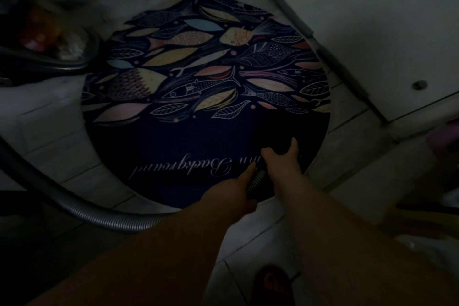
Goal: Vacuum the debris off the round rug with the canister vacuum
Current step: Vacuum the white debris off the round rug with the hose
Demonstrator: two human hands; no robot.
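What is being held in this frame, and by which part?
The left hand grips the vacuum hose by its ribbed part; too dark to tell whether the right hand holds anything.

There is one rug [206,77], one vacuum [44,40] and one hose [82,208]. Two hands are seen, the left hand [239,190] and the right hand [283,160].

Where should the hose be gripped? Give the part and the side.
Grip the ribbed hose near its end over the rug, coming from the near side: there it runs away from the person, and the ribs give purchase. The left hand holds it there.
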